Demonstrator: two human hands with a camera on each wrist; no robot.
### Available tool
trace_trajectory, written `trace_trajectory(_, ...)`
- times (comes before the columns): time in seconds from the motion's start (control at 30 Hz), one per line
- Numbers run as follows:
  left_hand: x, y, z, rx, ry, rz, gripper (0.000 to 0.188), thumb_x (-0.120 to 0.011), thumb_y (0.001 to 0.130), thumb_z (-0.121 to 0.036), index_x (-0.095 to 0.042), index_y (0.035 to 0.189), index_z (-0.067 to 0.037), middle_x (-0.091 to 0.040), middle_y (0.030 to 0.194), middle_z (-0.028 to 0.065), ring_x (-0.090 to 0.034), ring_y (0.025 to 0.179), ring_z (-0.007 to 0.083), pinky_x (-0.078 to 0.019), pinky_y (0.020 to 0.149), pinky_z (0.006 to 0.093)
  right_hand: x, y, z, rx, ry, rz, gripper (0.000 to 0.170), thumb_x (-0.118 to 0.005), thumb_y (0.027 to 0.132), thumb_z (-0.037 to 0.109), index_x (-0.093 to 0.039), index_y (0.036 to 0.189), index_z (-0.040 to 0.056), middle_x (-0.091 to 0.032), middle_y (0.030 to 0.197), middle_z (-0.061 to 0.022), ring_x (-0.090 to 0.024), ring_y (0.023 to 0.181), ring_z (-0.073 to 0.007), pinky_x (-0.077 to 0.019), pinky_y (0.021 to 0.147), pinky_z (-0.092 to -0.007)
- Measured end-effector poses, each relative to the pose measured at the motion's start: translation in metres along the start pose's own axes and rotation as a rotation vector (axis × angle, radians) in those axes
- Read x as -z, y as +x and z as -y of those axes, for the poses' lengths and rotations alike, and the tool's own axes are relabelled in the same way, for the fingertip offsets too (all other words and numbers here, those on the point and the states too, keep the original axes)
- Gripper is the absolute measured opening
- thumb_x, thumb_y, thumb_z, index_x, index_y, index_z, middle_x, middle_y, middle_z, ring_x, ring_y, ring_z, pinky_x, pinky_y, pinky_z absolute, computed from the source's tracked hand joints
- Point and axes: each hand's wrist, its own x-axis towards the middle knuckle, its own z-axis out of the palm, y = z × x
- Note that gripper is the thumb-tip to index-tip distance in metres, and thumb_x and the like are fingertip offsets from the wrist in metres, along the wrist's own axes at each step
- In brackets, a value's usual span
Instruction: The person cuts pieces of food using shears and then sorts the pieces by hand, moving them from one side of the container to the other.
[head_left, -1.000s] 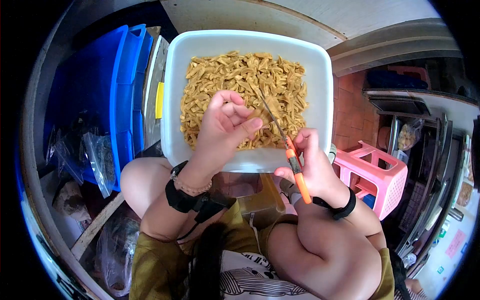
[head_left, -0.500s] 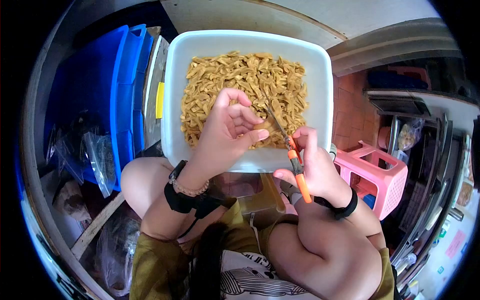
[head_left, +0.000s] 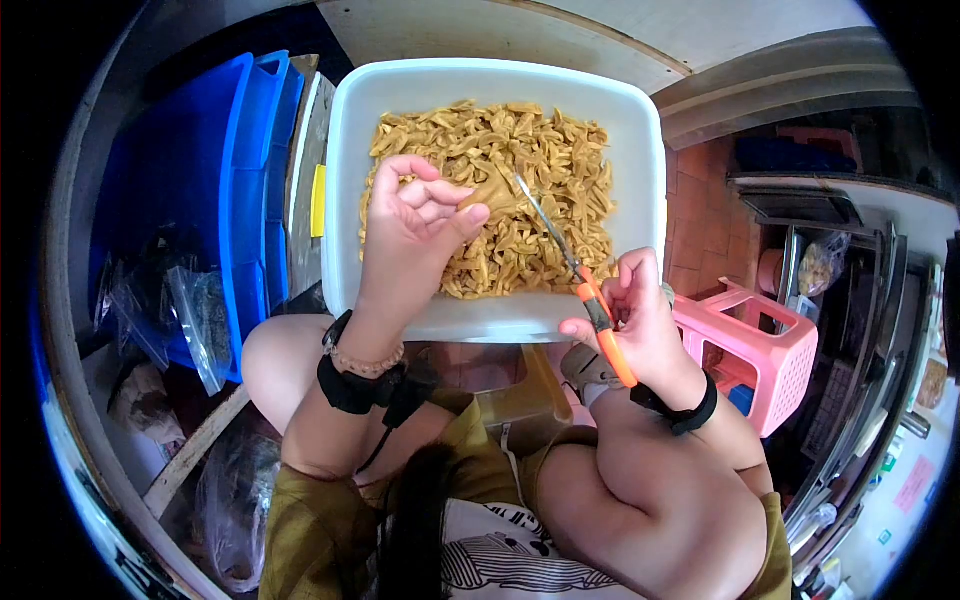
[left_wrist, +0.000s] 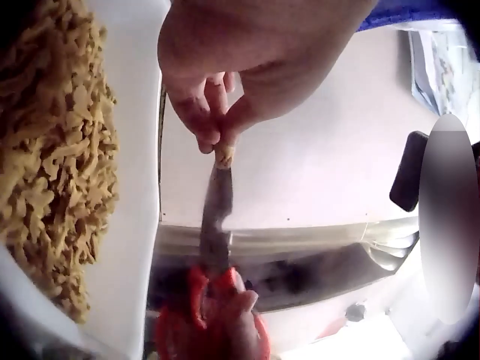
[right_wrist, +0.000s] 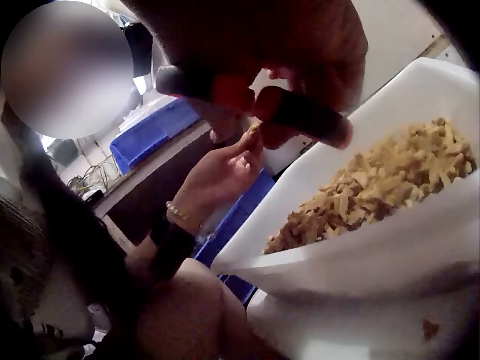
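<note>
My left hand (head_left: 415, 235) pinches a yellowish-brown food piece (head_left: 488, 197) between thumb and fingertips, above a white tub (head_left: 345, 215). A pile of similar cut strips (head_left: 550, 160) lies in the tub. My right hand (head_left: 648, 325) grips orange-handled scissors (head_left: 600, 322), their blades pointing up and left over the pile. In the left wrist view the held piece (left_wrist: 224, 157) sits right at the tip of the scissors (left_wrist: 217, 217). The right wrist view shows the scissor handles (right_wrist: 304, 116) dark against the palm, with the left hand (right_wrist: 214, 180) beyond.
Stacked blue crates (head_left: 240, 190) stand left of the tub, with a clear plastic bag (head_left: 200, 320) by them. A pink stool (head_left: 755, 355) is at the right on the tiled floor. The person's bent legs (head_left: 640, 490) are below the tub. A shelf rack (head_left: 850, 370) stands far right.
My left hand has drawn to the left and slightly up with the food piece, away from the scissors' pivot. My right hand and the scissors have shifted a little to the right.
</note>
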Motion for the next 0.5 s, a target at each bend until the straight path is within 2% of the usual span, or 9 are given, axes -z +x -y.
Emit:
trace_trajectory(0.07, 0.0, 0.0, 0.003, 0.011, -0.071, -0.017, 0.042, -0.066, 0.082, 0.008, -0.035, 0.107, -0.005, -0.06, 0.093, 0.0097, -0.062, 0.086, 0.0132, -0.053, 0.076, 0.0243, 0.003, -0.001, 0.003, 0.013, 0.052, 0.013, 0.064, -0.081, 0.073, 0.037, -0.032, 0.098, 0.005, -0.046, 0.063, -0.0056, -0.058, 0.056, -0.0196, -0.0446, 0.051, -0.0304)
trace_trajectory(0.13, -0.001, -0.001, 0.005, 0.021, -0.143, -0.033, 0.041, -0.066, 0.082, 0.008, -0.035, 0.106, -0.005, -0.06, 0.093, 0.0101, -0.062, 0.086, 0.0138, -0.0532, 0.076, 0.025, 0.005, -0.002, 0.004, 0.058, -0.076, 0.099, 0.068, -0.081, 0.072, 0.04, -0.031, 0.101, 0.0049, -0.052, 0.067, -0.0082, -0.061, 0.06, -0.022, -0.0467, 0.053, -0.0316)
trace_trajectory(0.23, -0.009, -0.006, 0.008, 0.03, -0.173, -0.058, 0.04, -0.066, 0.082, 0.007, -0.035, 0.104, -0.006, -0.059, 0.093, 0.0102, -0.063, 0.084, 0.0147, -0.0533, 0.075, 0.026, 0.005, -0.001, 0.008, 0.043, -0.113, 0.155, 0.071, -0.081, 0.071, 0.044, -0.031, 0.102, 0.0046, -0.056, 0.073, -0.0111, -0.063, 0.062, -0.0246, -0.0481, 0.054, -0.0335)
trace_trajectory(0.33, -0.013, -0.01, 0.012, 0.023, -0.247, -0.008, 0.039, -0.065, 0.082, 0.008, -0.034, 0.101, -0.007, -0.059, 0.093, 0.0103, -0.063, 0.085, 0.0148, -0.0532, 0.074, 0.026, 0.002, 0.0, 0.007, 0.075, -0.097, 0.121, 0.071, -0.081, 0.071, 0.045, -0.031, 0.102, 0.0043, -0.058, 0.076, -0.0128, -0.063, 0.063, -0.0255, -0.0483, 0.055, -0.034)
trace_trajectory(0.5, -0.014, -0.014, 0.005, 0.121, -0.216, 0.141, 0.041, -0.066, 0.081, 0.009, -0.034, 0.099, -0.009, -0.059, 0.093, 0.0091, -0.062, 0.088, 0.0144, -0.0533, 0.076, 0.0256, 0.002, 0.0, 0.006, 0.112, -0.116, 0.12, 0.072, -0.079, 0.072, 0.046, -0.03, 0.104, 0.0035, -0.058, 0.078, -0.0138, -0.064, 0.07, -0.029, -0.0493, 0.06, -0.0356)
